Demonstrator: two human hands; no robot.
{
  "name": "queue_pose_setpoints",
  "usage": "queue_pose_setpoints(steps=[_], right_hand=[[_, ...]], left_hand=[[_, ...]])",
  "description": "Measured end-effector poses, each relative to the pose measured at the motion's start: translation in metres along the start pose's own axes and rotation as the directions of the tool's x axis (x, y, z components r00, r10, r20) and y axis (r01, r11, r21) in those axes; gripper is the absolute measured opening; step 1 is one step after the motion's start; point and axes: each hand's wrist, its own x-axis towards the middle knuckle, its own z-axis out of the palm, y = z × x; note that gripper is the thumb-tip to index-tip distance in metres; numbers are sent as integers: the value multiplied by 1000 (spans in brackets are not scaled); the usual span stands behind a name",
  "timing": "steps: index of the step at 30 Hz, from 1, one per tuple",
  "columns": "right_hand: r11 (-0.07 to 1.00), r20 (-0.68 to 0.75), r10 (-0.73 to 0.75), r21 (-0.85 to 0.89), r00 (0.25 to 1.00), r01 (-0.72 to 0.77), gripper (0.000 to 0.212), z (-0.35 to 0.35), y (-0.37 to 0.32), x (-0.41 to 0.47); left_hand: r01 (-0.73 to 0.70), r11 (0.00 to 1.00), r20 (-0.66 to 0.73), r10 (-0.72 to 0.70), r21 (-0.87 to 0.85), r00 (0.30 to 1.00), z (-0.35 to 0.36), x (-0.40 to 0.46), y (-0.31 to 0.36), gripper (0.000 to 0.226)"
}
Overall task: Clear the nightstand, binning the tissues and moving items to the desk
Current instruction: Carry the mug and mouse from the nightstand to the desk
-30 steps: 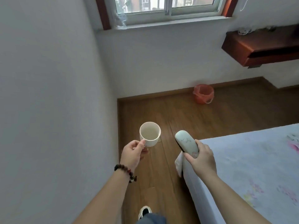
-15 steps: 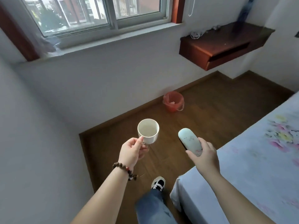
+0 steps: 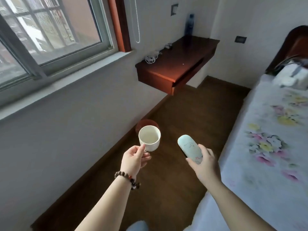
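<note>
The left hand [image 3: 133,158] pinches the handle of a white mug [image 3: 149,138], holding it upright out in front, and the right hand [image 3: 204,164] is wrapped round the near end of a pale green case [image 3: 189,149], fingers curled under it and thumb on its side. Both things are in the air over the wooden floor, between the wall under the window and the bed [image 3: 270,139]. The wall-mounted desk [image 3: 176,64] lies ahead and well apart from the hands; a coiled white cable [image 3: 150,58] and a blue bottle [image 3: 189,25] stand on it. An orange bin [image 3: 146,123] shows on the floor just behind the mug. The nightstand is out of view, so whether tissues or other items remain there cannot be told. The carrying step looks under way; setting the mug and case down on the desk is not yet done
</note>
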Motion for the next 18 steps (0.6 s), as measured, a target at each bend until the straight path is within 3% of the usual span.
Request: queue_pose_setpoints(steps=[10,18], right_hand=[[992,-142,128,3,982,-129,68,4,9,170],[976,-221,207,-19,953,-216,68,2,5,360]], left_hand=[[34,997,143,-43,62,989,127,179,54,30],[-46,981,248,-2,187,969,227,341,125,32]])
